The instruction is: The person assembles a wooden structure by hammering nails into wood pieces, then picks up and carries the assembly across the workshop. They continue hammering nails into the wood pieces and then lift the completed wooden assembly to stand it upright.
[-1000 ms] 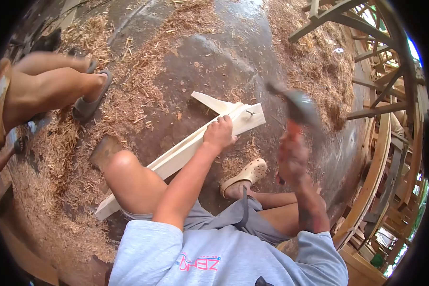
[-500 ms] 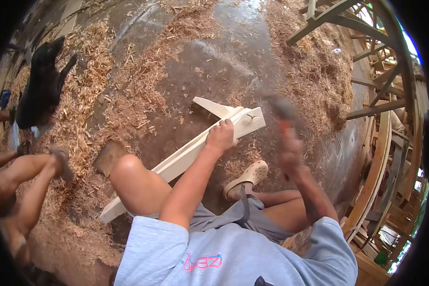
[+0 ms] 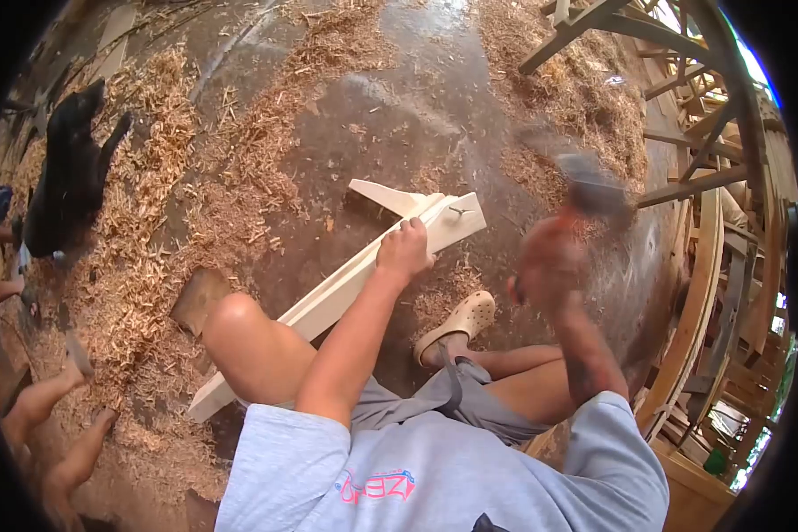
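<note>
My left hand [image 3: 405, 251] is closed round the edge of a pale wooden frame [image 3: 337, 300], which slants across the floor beside my bent knee. A metal piece like a nail or bolt [image 3: 458, 211] sticks up from the wide end of the frame, up and to the right of that hand. To the right, my right hand [image 3: 551, 262] grips a hammer [image 3: 594, 188] by its reddish handle. Both hammer and hand are smeared by motion, and the hammer head stands clear of the wood.
Wood shavings [image 3: 239, 168] cover much of the floor. A black dog [image 3: 69, 168] lies at the upper left. A co-worker's bare legs [image 3: 44, 399] show at the lower left. Wooden framework [image 3: 700, 186] stands at the right, and a wood block [image 3: 200, 300] lies near my knee.
The hammer and my right hand have moved to the right, away from the metal piece. My left hand keeps its hold. The co-worker's legs at the left have shifted downward.
</note>
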{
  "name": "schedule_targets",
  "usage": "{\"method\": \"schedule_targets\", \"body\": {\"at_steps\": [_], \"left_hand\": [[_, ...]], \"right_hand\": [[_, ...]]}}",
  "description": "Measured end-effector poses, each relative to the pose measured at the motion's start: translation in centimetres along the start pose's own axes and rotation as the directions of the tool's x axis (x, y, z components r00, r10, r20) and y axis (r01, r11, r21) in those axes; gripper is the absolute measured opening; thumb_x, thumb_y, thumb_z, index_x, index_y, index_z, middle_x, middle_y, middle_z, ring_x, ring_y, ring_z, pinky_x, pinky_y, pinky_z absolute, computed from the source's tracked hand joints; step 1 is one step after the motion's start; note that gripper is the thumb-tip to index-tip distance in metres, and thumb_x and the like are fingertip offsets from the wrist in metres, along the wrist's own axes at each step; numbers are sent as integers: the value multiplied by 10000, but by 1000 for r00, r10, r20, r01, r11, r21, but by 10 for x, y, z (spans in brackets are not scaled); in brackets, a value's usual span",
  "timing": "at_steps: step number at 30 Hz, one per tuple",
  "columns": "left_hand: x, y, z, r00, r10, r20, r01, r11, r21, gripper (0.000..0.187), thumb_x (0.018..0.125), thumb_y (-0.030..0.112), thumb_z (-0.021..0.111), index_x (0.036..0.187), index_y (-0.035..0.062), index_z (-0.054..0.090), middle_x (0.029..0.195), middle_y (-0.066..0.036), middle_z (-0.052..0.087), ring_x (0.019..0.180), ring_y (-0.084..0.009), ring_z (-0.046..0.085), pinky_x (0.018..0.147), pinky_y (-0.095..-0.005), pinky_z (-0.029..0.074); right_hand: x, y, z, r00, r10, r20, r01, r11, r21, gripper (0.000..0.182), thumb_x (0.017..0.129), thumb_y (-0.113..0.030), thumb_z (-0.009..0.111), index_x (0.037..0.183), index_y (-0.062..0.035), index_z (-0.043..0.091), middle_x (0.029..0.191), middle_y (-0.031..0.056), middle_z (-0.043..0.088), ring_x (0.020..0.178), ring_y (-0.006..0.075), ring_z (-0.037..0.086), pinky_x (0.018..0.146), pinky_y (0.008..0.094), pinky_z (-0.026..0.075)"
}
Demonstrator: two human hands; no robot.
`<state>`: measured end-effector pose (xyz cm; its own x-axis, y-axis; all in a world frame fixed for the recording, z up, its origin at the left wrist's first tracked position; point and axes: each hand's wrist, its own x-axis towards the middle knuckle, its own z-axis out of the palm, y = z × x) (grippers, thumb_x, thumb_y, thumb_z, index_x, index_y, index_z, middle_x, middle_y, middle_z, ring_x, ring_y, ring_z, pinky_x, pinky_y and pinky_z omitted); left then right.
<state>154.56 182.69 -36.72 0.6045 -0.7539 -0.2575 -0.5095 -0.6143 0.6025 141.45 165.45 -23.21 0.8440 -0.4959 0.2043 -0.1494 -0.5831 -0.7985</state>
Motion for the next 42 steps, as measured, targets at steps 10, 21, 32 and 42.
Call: {"method": "schedule_targets", "body": {"at_steps": [10,21,32,42], "left_hand": [[1,0,-2,998,12,55,-11,1000,-28,523,671,290,804,1010,-28,565,955,-236,675,874,-379,695,779,-442,575],[0,1,1,1000,1,6,-1,1000,-27,477,673,255,793,974,-36,564,923,-220,675,844,-354,707,757,-419,584],[-4,3,2,999,46,4,-46,999,19,554,724,321,784,1081,-11,521,1003,-199,648,844,-355,698,745,-426,583],[-8,1,6,996,81,-38,-84,994,-65,577,729,332,784,1133,31,503,1040,-151,649,855,-368,687,736,-460,569]], "right_hand": [[53,-110,-20,939,241,246,-150,929,-339,480,1016,-465,429,963,-4,553,606,70,546,518,152,517,463,332,387],[-1,-35,16,992,-107,70,121,960,-253,452,1015,-442,448,892,-21,556,594,21,496,478,98,450,428,310,320],[108,-88,-13,673,583,455,-579,798,-167,389,1020,-432,454,891,-77,544,558,-5,474,428,90,496,377,271,394],[169,-28,-12,567,545,618,-137,802,-582,404,932,-397,631,859,0,627,646,71,555,615,181,562,564,369,437]]}}
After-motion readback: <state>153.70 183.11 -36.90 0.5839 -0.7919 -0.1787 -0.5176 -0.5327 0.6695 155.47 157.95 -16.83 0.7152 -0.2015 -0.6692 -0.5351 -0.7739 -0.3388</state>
